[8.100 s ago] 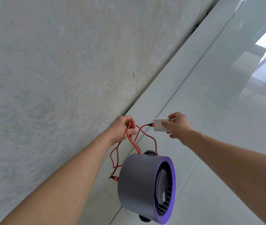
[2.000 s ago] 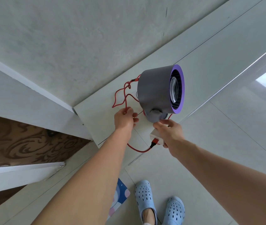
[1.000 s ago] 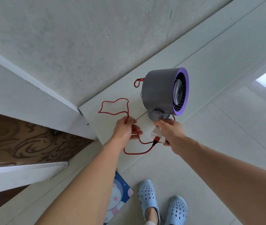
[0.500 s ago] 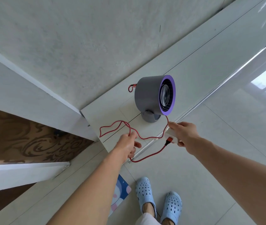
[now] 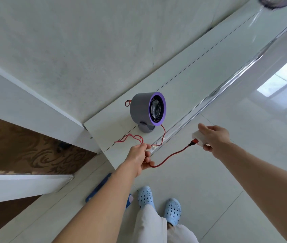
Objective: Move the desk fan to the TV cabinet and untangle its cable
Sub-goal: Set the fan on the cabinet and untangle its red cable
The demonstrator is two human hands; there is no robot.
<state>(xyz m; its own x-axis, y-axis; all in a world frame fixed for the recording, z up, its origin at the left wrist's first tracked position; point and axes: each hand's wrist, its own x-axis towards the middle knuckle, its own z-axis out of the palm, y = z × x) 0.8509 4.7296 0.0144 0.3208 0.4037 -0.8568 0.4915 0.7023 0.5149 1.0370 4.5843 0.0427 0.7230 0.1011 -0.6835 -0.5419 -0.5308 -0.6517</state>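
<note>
Grey desk fan (image 5: 147, 110) stands on the TV cabinet's (image 5: 200, 71) near end, barrel level, purple face pointing right. Left hand (image 5: 139, 157) pinches the red cable (image 5: 170, 156); right hand (image 5: 213, 137) grips what seems a white plug (image 5: 199, 138).

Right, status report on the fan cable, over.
Left hand pinching red cable. Right hand holding white plug. Fan standing on cabinet. Cable kinked near fan.
</note>
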